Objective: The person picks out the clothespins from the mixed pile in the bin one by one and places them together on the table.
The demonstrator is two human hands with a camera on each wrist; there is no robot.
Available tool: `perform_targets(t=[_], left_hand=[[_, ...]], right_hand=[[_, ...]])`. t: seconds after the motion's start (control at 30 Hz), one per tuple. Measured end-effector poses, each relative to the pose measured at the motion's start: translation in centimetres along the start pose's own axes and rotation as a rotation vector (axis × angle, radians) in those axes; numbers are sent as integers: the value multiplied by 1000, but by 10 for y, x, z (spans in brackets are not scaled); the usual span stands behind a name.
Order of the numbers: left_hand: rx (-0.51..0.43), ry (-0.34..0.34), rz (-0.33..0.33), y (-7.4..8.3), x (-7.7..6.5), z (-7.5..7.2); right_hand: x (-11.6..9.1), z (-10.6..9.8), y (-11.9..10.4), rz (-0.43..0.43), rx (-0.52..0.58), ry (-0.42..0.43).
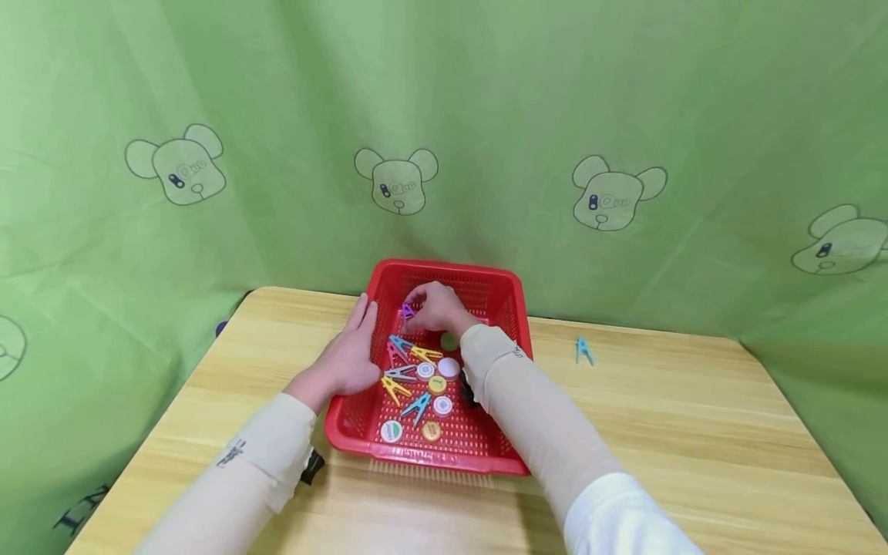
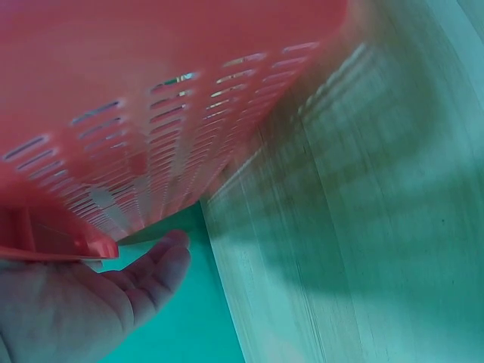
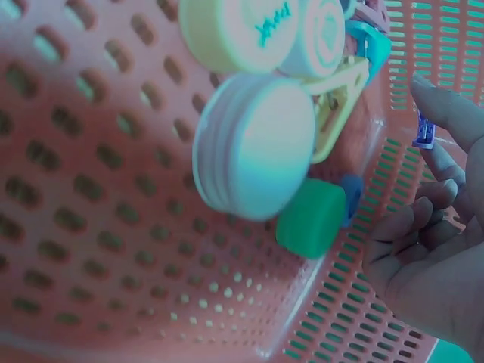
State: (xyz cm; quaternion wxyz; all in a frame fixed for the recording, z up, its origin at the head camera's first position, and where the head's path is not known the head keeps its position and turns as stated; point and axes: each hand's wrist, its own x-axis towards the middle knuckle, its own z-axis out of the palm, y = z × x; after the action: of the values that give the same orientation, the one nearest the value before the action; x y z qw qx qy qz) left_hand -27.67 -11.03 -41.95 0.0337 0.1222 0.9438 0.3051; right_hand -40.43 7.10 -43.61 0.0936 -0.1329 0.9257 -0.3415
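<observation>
A red basket (image 1: 444, 461) stands on the table, holding plastic clothespins and round bottle caps. My right hand (image 1: 435, 308) is inside its far part and pinches a purple clothespin (image 3: 425, 130) between thumb and index finger. My left hand (image 1: 350, 356) rests on the basket's left rim, its fingers straight and outside the wall. Near the right hand, a green cap (image 3: 310, 218) and a white cap (image 3: 261, 147) lie on the basket floor. A yellow clothespin (image 1: 425, 354), a grey clothespin (image 1: 400, 374) and a blue clothespin (image 1: 417, 407) lie closer to the front.
One light blue clothespin (image 1: 584, 351) lies on the wooden table (image 1: 666, 432), right of the basket. Behind the table hangs a green cloth (image 1: 486, 92) printed with bear heads. Something black (image 1: 312, 467) shows beside the left sleeve.
</observation>
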Motion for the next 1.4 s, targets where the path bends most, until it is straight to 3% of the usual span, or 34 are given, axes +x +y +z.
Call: perform_targets(t=[0.23,0.5,0.8,1.03,1.4], left_hand=[[-14,-5,-1,3,0,-1],[-37,0,-23,2,-2,2],[-37,2,-21,2,-3,2],[-32,6,-13,1,-3,0],[-44,5,-6,0,-2,3]], right_hand=[[-8,-18,0,3,35,17],[-16,-35,-6,-34,-18,46],[-22,-59,-6,26,51,80],[-27,-80,-2,3,45,115],[-38,-111,8,-21,131,156]])
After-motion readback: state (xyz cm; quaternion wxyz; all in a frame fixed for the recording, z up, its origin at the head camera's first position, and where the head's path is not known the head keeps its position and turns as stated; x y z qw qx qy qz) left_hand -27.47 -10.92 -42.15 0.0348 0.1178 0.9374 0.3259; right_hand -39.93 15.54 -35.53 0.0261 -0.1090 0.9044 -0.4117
